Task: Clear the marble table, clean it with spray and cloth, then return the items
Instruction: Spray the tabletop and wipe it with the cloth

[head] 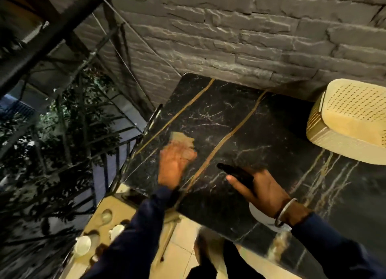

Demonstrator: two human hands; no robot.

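The black marble table point(240, 120) with gold veins fills the middle of the view. My left hand point(171, 166) presses flat on a tan cloth point(183, 142) near the table's left edge; both are motion-blurred. My right hand point(263, 189) hovers over the table's near side, gripping a spray bottle point(238, 173) by its black trigger head; the white bottle body point(261, 215) hangs below my wrist, mostly hidden.
A cream perforated basket point(351, 120) lies upside down on the table at the right, against the stone wall point(229, 28). On the tiled floor at lower left stand white cups point(83, 245) and a glass point(106, 215). A dark railing point(117, 153) and foliage lie left.
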